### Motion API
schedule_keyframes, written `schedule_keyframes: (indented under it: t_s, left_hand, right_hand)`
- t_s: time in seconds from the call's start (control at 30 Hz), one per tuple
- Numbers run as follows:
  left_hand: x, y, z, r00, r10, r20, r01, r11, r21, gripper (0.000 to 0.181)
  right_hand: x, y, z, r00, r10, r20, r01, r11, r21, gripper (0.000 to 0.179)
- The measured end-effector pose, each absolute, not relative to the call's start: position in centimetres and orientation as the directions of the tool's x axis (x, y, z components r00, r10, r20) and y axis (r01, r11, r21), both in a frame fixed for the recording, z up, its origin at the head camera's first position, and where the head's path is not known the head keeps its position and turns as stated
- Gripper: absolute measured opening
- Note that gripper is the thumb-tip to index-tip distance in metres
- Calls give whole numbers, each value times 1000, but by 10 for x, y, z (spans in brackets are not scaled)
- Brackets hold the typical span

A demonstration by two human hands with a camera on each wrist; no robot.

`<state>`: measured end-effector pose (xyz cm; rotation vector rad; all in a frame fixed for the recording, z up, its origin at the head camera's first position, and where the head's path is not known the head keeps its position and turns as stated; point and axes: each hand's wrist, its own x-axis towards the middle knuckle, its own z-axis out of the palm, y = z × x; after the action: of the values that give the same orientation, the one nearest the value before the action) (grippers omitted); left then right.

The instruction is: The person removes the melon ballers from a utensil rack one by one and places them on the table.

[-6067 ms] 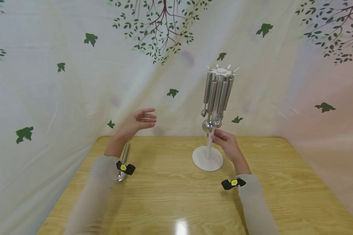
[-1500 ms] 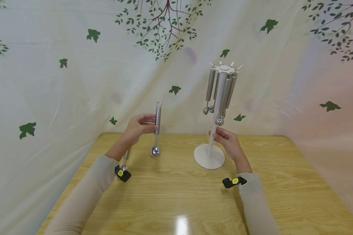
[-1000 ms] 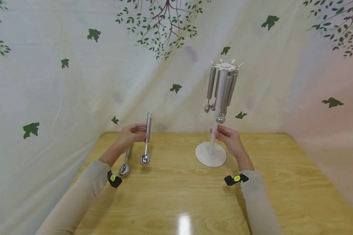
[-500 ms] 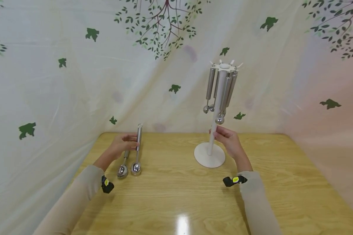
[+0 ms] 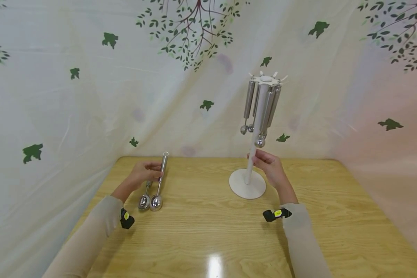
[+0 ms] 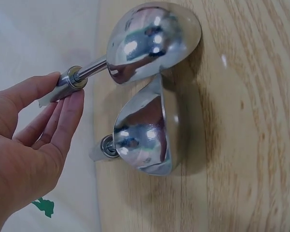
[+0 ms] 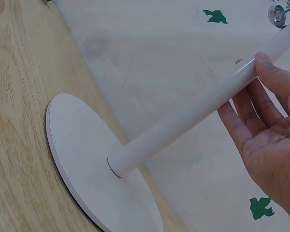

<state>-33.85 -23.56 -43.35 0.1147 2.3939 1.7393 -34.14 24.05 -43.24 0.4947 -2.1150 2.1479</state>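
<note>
My left hand point(image 5: 142, 175) pinches the steel handle of an ice cream scoop point(image 5: 156, 202) between thumb and fingers. Its handle slants up, ending in a ring, and its rounded bowl sits low at the table. Against that bowl, in the left wrist view, rests the bowl of a second scoop point(image 6: 140, 133), whose handle is partly hidden behind my hand. On the right, my right hand point(image 5: 271, 168) grips the white pole of a utensil stand point(image 7: 174, 125), thumb on one side and fingers on the other. The stand is upright on its round base.
Several steel utensils point(image 5: 249, 100) with round ends hang from the white hooked top point(image 5: 266, 78) of the stand. The wooden table point(image 5: 194, 216) ends at the back against a pale curtain point(image 5: 90, 112) printed with leaves and branches.
My left hand, bare 6.1 s ago, held the scoop raised mid-table 1.5 s ago. It has since lowered it leftward beside the second scoop. My right hand has stayed on the pole.
</note>
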Motion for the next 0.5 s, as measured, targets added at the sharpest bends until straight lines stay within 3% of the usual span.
schedule_keyframes:
  t_s: [0.5]
  left_hand:
    - [-340,-236,-443,-985,127,-119,-60,393,918,52]
  right_hand:
    - [-342,241,-433,-943,-155,294,-291,-45,-956,49]
